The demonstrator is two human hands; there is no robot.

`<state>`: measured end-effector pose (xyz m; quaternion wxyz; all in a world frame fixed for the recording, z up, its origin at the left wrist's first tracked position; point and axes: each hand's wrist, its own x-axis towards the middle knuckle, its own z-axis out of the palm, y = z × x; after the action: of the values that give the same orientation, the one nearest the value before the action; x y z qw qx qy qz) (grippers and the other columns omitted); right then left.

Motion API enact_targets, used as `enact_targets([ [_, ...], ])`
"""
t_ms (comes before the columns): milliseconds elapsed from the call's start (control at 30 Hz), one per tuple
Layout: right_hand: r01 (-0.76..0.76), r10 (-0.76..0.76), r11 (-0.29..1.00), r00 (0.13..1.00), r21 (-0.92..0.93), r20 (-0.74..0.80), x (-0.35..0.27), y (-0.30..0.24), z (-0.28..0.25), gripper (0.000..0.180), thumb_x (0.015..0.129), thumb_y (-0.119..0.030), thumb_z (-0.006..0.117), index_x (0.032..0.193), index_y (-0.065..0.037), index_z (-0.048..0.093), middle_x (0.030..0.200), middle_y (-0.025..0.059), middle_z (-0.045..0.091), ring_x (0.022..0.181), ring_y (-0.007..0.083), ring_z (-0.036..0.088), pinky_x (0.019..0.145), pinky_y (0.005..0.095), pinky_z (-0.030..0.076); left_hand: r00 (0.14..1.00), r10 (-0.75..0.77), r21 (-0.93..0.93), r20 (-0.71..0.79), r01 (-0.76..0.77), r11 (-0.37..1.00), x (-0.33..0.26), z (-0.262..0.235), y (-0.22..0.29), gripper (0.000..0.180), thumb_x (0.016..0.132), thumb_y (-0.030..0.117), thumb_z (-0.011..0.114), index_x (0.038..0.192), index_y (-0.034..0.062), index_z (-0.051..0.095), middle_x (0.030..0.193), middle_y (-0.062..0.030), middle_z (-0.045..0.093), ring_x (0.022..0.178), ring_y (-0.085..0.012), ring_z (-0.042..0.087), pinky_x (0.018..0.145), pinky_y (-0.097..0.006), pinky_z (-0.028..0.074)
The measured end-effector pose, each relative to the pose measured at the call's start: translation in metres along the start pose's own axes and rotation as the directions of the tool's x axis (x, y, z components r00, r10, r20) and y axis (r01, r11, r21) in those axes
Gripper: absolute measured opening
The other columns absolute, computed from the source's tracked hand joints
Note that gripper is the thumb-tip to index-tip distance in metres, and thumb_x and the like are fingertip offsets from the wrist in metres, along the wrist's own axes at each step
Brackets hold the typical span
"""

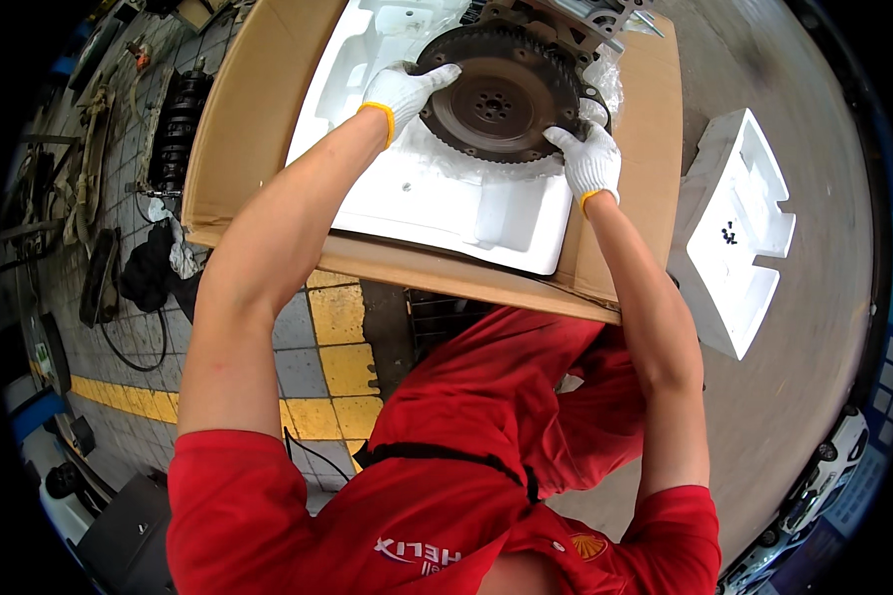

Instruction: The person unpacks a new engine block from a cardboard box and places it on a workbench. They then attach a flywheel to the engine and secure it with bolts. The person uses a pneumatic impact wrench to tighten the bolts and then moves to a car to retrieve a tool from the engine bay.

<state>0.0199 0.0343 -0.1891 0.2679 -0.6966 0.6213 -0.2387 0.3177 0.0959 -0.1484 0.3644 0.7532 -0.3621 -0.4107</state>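
A round, dark flywheel [476, 124] with a toothed rim and a ring of holes at its centre is held between my two white-gloved hands. My left hand [407, 91] grips its left edge, thumb lying on the face. On the lower right edge, my right hand [585, 159] has its thumb on the face too; the fingers of both hands are mostly hidden behind the rim. Right behind the flywheel is a metal engine part [585, 25]; whether the two touch is hidden. Below lies a white foam tray [417, 213] with clear plastic wrap [526, 167].
The tray sits in an open cardboard box [253, 99] with spread flaps. To the right, a white foam piece [734, 258] holds several small black bolts [729, 233]. On the tiled floor at left lie a crankshaft-like black part [177, 134], black cloth [149, 268] and cables.
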Motion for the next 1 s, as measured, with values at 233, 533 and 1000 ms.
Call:
enact_targets([
  [233,-0.052,0.051,0.997,0.998,0.058,0.025,0.003,0.003,0.002,0.049,0.089,-0.029,0.086,0.125,0.001,0.074,0.111,0.0151,0.08,0.092,0.0236,0.077,0.08,0.0371,0.062,0.996,0.05,-0.011,-0.072,-0.051,0.999,0.003,0.004,0.003,0.085,0.084,0.057,0.086,0.136,-0.0078,0.066,0.112,-0.0163,0.077,0.088,-0.0215,0.074,0.083,-0.032,0.059],
  [533,-0.162,0.148,0.958,0.986,0.236,0.077,-0.013,-0.022,-0.01,0.04,0.088,-0.027,0.087,0.115,0.0,0.075,0.107,0.0123,0.08,0.09,0.0224,0.076,0.078,0.037,0.061,0.997,0.021,-0.019,-0.069,-0.023,1.0,0.0,0.006,-0.002,0.089,0.084,0.057,0.085,0.141,-0.0076,0.062,0.13,-0.0214,0.073,0.117,-0.0289,0.072,0.102,-0.036,0.056],
  [1000,-0.086,0.088,0.994,0.996,0.062,-0.027,-0.007,-0.006,0.004,0.049,0.088,-0.028,0.086,0.125,-0.002,0.068,0.112,0.0173,0.078,0.101,0.0314,0.075,0.088,0.0434,0.058,0.988,0.004,0.043,-0.156,0.003,0.999,0.017,0.017,-0.025,0.086,0.094,0.053,0.078,0.15,-0.0063,0.05,0.138,-0.0262,0.068,0.126,-0.0354,0.067,0.108,-0.04,0.052],
])
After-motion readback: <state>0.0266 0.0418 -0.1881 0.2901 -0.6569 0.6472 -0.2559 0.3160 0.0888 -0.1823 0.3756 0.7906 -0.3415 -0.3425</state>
